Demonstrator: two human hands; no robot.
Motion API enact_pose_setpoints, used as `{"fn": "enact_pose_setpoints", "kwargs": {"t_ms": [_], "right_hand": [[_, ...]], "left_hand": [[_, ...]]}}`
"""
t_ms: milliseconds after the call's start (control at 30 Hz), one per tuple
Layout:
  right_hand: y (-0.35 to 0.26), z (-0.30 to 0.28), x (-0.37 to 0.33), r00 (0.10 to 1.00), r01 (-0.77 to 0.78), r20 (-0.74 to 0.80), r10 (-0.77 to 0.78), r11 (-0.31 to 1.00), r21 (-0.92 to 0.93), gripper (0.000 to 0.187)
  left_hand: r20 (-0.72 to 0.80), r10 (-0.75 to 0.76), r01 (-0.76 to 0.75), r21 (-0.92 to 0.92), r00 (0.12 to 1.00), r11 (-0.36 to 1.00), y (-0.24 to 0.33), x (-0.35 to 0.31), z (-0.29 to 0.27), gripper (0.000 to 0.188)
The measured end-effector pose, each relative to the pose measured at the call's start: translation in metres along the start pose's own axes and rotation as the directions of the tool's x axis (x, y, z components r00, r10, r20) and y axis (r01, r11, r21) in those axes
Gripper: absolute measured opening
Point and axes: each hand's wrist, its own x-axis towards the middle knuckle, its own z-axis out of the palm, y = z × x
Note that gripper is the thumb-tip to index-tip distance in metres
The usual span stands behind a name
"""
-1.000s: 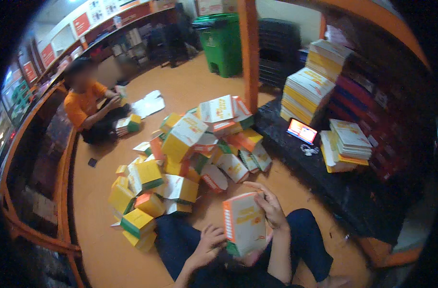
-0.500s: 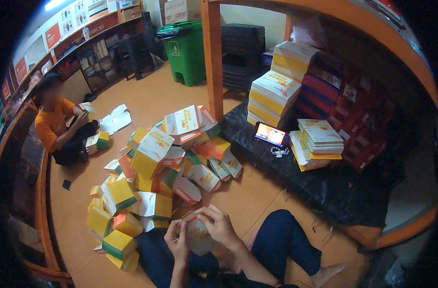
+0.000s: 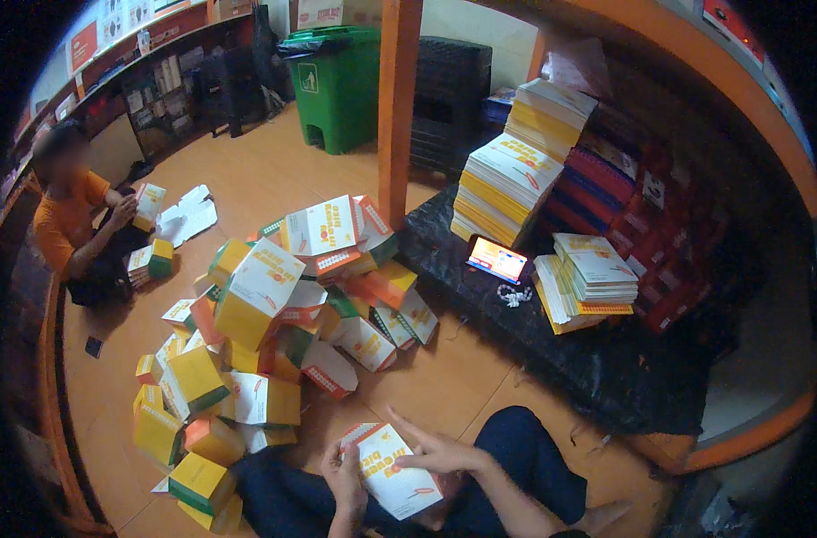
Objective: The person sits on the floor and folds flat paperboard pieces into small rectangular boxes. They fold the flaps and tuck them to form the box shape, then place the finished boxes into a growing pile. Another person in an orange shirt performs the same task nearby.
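Note:
A small white carton (image 3: 413,489) with yellow lettering and a red patterned edge is in front of my crossed legs, its printed face turned up. My left hand (image 3: 344,475) grips it by the left side, thumb on top. Across its upper right lies my right hand (image 3: 444,451), fingers stretched out and touching the printed face. What lies under the carton is hidden. To the left and beyond it spreads a heap of folded cartons (image 3: 263,278) in white, yellow, green and orange.
At the right a black-covered platform (image 3: 596,386) bears tall stacks of flat cartons (image 3: 507,170), a smaller stack (image 3: 596,260), a lit phone (image 3: 498,258) and a bead string (image 3: 514,294). An orange post (image 3: 397,117) and a green bin (image 3: 335,90) stand behind. A co-worker (image 3: 72,211) sits far left, handling a carton.
The carton has turned its printed face up and sits lower. My right hand has gone from pinching its edge to lying outstretched on it. The whole view has shifted slightly.

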Motion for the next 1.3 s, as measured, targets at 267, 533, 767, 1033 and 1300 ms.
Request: {"fn": "enact_pose_setpoints", "kwargs": {"t_ms": [267, 533, 767, 1033, 1300], "right_hand": [[-0.001, -0.219, 0.03, 0.103, -0.285, -0.634, -0.767, 0.588, -0.757, 0.036], [0.027, -0.292, 0.048, -0.056, -0.551, -0.533, -0.844, 0.472, -0.688, 0.038], [0.017, -0.278, 0.046, -0.002, -0.529, -0.677, -0.736, 0.575, -0.624, 0.033], [0.016, -0.274, 0.047, -0.033, -0.522, -0.714, -0.7, 0.621, -0.585, 0.032], [0.021, -0.28, 0.05, 0.012, -0.591, -0.705, -0.709, 0.564, -0.577, 0.032]], "left_hand": [[0.024, -0.233, 0.234, -0.135, 0.972, 0.963, -0.037, 0.045, -0.036, 0.026], [-0.05, -0.27, 0.257, -0.185, 0.962, 0.949, -0.056, 0.057, -0.041, 0.031], [-0.106, -0.291, 0.266, -0.202, 0.951, 0.943, -0.055, 0.059, -0.051, 0.031], [-0.073, -0.323, 0.299, -0.236, 0.943, 0.925, -0.048, 0.058, -0.045, 0.029], [-0.069, -0.329, 0.308, -0.215, 0.942, 0.927, -0.051, 0.058, -0.047, 0.031]]}}
